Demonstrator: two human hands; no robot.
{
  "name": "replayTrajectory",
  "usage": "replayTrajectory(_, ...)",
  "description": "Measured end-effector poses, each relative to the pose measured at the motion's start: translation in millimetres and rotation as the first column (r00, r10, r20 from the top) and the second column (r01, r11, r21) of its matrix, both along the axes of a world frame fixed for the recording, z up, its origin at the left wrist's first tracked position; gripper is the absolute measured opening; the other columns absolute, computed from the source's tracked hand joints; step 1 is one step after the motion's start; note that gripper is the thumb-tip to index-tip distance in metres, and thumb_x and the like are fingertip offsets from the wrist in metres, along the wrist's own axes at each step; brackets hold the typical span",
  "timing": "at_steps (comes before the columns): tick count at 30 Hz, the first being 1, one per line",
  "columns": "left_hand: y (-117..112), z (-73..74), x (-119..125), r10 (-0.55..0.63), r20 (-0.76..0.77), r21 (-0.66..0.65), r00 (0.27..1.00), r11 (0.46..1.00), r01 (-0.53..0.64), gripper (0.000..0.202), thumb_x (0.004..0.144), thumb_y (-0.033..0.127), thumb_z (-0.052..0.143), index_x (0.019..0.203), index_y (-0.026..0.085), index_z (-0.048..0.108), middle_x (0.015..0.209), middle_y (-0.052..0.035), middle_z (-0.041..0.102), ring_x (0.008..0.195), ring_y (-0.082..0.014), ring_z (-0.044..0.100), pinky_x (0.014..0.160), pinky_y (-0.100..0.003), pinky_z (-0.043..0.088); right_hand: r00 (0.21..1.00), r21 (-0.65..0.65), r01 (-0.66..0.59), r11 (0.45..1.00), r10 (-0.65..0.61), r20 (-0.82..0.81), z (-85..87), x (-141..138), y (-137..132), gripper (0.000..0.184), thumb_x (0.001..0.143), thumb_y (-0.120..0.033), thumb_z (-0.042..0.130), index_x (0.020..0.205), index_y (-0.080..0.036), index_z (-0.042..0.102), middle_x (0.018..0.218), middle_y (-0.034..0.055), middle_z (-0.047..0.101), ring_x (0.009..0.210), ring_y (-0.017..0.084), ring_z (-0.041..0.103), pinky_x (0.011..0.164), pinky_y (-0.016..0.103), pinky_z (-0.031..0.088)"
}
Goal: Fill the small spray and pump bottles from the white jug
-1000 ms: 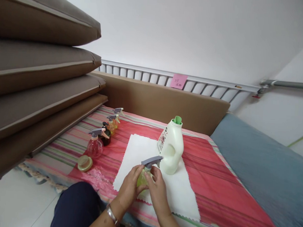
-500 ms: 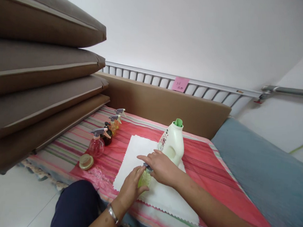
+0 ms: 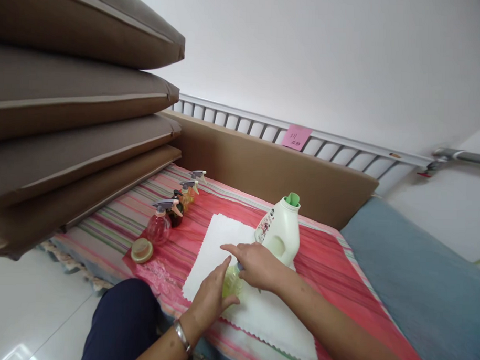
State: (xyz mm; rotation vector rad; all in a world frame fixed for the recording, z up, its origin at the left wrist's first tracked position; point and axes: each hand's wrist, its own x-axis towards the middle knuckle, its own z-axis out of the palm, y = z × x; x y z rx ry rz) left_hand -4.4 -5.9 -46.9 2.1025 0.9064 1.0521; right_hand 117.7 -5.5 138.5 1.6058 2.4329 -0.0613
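A small clear bottle of yellow-green liquid (image 3: 231,282) stands on a white scallop-edged cloth (image 3: 214,237). My left hand (image 3: 210,292) curves around its near left side, with thumb and fingers apart on either side. At the bottle's top, my right hand (image 3: 256,262) is closed over a dark bluish sprayer top (image 3: 240,265), its index finger stretched out to the left. Most of that top is hidden under my fingers. Just behind my right hand stands a pale green detergent jug (image 3: 287,229) with a green cap (image 3: 292,199).
To the left stand a pink spray bottle (image 3: 158,229), a dark pump bottle (image 3: 176,212) and yellow spray bottles (image 3: 187,196). A round lidded jar (image 3: 142,250) sits near the front edge. Brown cushions (image 3: 89,106) are stacked at left; a brown panel (image 3: 264,170) lines the back.
The view has shifted slightly, so the scene sits a little further right. My right hand now covers more of the sprayer top. My left hand stays around the bottle.
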Motion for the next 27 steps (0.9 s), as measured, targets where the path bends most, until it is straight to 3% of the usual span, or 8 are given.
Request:
replayTrajectory(6,0.9,-0.2,-0.7,-0.017,-0.002,-0.002,1.0,1.0,0.017,0.108,0.061,0.013,0.079,0.141,0.033,0.008,0.137,-0.0118,0.044,0.125,-0.0288,0.044,0.102,-0.05,0.039,0.992,-0.038,0.125,0.991,-0.124,0.033,-1.3,-3.7,2.7,0.068,0.072,-0.033,0.061,0.135,-0.024,0.037,0.1,0.011,0.068,0.089,0.028,0.063,0.07,0.033,0.042)
replayTrajectory(9,0.9,1.1,-1.0,-0.029,0.006,0.01,1.0,1.0,0.029,0.112,0.06,0.013,0.08,0.141,0.033,0.006,0.137,-0.0118,0.045,0.125,-0.0285,0.044,0.101,-0.049,0.039,0.993,-0.06,0.116,0.991,-0.114,0.031,-2.5,-3.6,1.7,0.075,0.067,-0.026,0.065,0.135,-0.032,0.035,0.107,0.007,0.065,0.09,0.025,0.063,0.07,0.029,0.043)
replayTrajectory(12,0.6,1.8,-0.7,-0.037,0.003,0.006,0.999,0.999,0.037,0.113,0.06,0.012,0.08,0.141,0.033,0.005,0.137,-0.0121,0.044,0.125,-0.0284,0.044,0.101,-0.049,0.04,0.991,-0.072,0.129,0.989,-0.126,0.042,-3.4,-3.8,1.3,0.065,0.07,-0.02,0.06,0.131,-0.031,0.041,0.102,0.0071,0.067,0.089,0.024,0.064,0.068,0.029,0.043)
replayTrajectory(16,0.1,1.9,-1.0,-0.027,0.001,-0.003,1.0,1.0,0.027,0.111,0.061,0.011,0.079,0.141,0.034,0.005,0.136,-0.0119,0.045,0.125,-0.028,0.045,0.101,-0.049,0.04,0.985,-0.049,0.17,0.984,-0.168,0.045,-2.5,-4.7,0.9,0.066,0.072,-0.038,0.06,0.134,-0.024,0.039,0.1,0.0118,0.067,0.089,0.029,0.063,0.069,0.033,0.043)
replayTrajectory(20,0.5,3.4,-1.3,-0.043,-0.002,-0.016,0.999,0.999,0.043,0.112,0.06,0.012,0.08,0.141,0.033,0.005,0.137,-0.0124,0.044,0.125,-0.0287,0.044,0.101,-0.05,0.039,0.989,-0.042,0.14,0.989,-0.138,0.045,-2.4,-6.9,0.3,0.072,0.068,-0.022,0.063,0.134,-0.033,0.036,0.106,0.0067,0.065,0.092,0.024,0.063,0.072,0.03,0.042)
replayTrajectory(22,0.8,3.9,-1.3,-0.048,-0.001,-0.022,0.999,0.999,0.048,0.112,0.06,0.012,0.08,0.141,0.033,0.004,0.137,-0.0127,0.043,0.126,-0.0288,0.043,0.102,-0.051,0.038,0.985,-0.04,0.166,0.985,-0.163,0.059,-3.0,-7.4,1.0,0.065,0.071,-0.02,0.06,0.132,-0.03,0.04,0.1,0.0081,0.068,0.088,0.025,0.064,0.069,0.031,0.041)
replayTrajectory(25,1.3,3.3,-1.3,-0.045,-0.01,-0.045,0.999,0.998,0.045,0.109,0.062,0.013,0.078,0.141,0.033,0.005,0.137,-0.0127,0.043,0.126,-0.0292,0.043,0.102,-0.053,0.037,0.974,-0.033,0.219,0.975,-0.217,0.059,-3.3,-6.7,2.4,0.063,0.075,-0.037,0.058,0.133,-0.022,0.04,0.097,0.0123,0.069,0.088,0.029,0.064,0.067,0.033,0.042)
replayTrajectory(27,1.5,2.7,-1.3,-0.048,-0.016,-0.054,0.999,0.997,0.048,0.109,0.062,0.014,0.078,0.141,0.034,0.005,0.137,-0.0122,0.043,0.126,-0.0291,0.043,0.102,-0.053,0.037,0.973,-0.038,0.226,0.973,-0.224,0.049,-3.1,-6.2,2.8,0.069,0.073,-0.039,0.06,0.136,-0.024,0.035,0.104,0.0116,0.067,0.091,0.028,0.064,0.068,0.032,0.042)
